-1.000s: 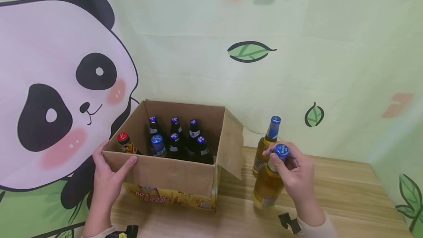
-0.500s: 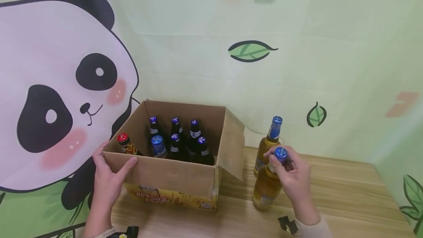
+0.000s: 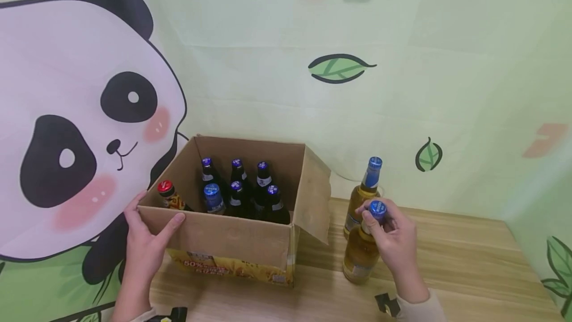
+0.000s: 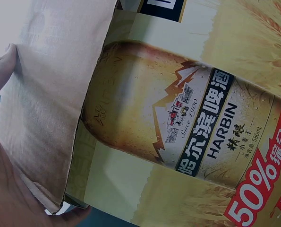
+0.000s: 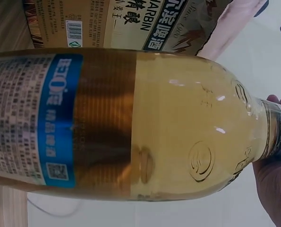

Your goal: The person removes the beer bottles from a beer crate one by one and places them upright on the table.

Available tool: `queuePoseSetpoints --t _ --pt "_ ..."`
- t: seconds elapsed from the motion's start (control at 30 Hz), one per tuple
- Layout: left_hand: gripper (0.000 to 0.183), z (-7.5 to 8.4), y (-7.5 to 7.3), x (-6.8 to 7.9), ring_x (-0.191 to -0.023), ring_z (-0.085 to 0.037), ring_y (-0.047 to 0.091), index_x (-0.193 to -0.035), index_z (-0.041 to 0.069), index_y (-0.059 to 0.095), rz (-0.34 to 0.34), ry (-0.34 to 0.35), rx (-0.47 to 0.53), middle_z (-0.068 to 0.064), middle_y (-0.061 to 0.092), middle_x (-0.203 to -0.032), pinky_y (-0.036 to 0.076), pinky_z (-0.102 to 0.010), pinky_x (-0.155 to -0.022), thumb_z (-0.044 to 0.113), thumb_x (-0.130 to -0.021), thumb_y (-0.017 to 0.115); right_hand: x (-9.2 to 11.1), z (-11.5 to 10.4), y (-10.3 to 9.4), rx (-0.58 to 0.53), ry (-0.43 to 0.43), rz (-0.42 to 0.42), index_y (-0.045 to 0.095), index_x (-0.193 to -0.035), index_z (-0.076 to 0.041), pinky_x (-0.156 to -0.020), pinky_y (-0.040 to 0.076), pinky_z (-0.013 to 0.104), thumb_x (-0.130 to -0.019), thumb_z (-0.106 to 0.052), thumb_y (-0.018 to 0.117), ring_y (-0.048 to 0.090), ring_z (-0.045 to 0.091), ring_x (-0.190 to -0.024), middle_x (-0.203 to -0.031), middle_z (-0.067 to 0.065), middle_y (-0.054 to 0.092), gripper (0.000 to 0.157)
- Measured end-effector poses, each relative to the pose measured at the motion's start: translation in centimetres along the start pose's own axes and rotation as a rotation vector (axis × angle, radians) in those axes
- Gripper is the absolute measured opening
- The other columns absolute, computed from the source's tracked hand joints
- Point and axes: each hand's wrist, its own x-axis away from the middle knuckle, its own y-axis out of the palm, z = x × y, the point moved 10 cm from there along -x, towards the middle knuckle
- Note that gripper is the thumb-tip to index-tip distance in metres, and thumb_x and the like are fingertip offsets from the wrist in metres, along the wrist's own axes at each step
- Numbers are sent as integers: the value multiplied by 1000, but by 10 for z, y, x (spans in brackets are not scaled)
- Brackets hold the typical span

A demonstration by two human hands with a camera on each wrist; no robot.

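"Gripping what, is that left hand (image 3: 147, 242)?"

"The near-left corner of an open, brown cardboard carton (image 3: 237, 237). Its thumb (image 3: 172, 226) lies against the near wall, its other fingers on the left side."

"And the right hand (image 3: 395, 235)?"

"Well apart from the left, pinching a see-through amber glass bottle (image 3: 361, 252) at the neck, just under the round blue cap (image 3: 377, 208)."

"So where is that bottle?"

"Upright, to the right of the carton, at the pale wood-grain table (image 3: 464, 262). Whether the table carries its weight, I can't tell. From the right wrist you see its white label (image 5: 17, 123) with a bright blue band."

"Isn't there another?"

"Yes, a second amber glass bottle (image 3: 363, 197) with blue wrap round its neck stands upright behind it. I can't tell whether they touch."

"What shows inside the carton?"

"Seven caps. Five belong to dark glass bottles (image 3: 237, 203) topped in violet-blue. One is on a bottle with a lighter blue neck (image 3: 215, 200), and a red-capped bottle (image 3: 172, 197) sits nearest the left hand."

"And outside?"

"A plain cardboard flap (image 3: 315, 193) hangs outward on the right. The left wrist view shows a printed golden bottle (image 4: 178, 113) marked HARBIN, near a red banner (image 4: 258, 189) reading 50%."

"Behind it all?"

"A pale green cloth (image 3: 482, 63) with a black-and-white cartoon panda (image 3: 89, 39)."
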Motion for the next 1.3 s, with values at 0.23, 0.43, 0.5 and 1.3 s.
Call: queuePoseSetpoints --t 0.23,0.43,0.5,1.3 --pt "96 1 -1 1 -139 -40 34 -155 36 11 14 13 8 -14 28 -158 27 -67 -112 36 -87 79 1 7 1 -4 12 5 64 -104 9 -81 58 24 -88 18 63 70 13 -89 -92 20 71 18" --pt "95 3 -3 1 -139 -39 34 -155 36 12 20 16 21 -14 28 -158 26 -67 -113 34 -87 79 3 4 10 -71 -56 22 62 -104 12 -79 58 23 -89 21 60 69 17 -86 -90 21 68 18" --pt "95 3 -3 1 -139 -39 34 -155 36 12 19 16 26 -14 29 -158 27 -67 -113 34 -87 79 5 5 12 -86 -64 39 61 -103 13 -77 58 22 -90 21 58 68 17 -83 -87 21 66 16" --pt "95 1 -1 1 -139 -40 33 -155 37 10 8 15 22 -14 27 -158 28 -69 -111 34 -88 78 8 28 7 -58 25 142 58 -100 12 -69 54 18 -98 8 56 60 14 -75 -82 10 62 5"
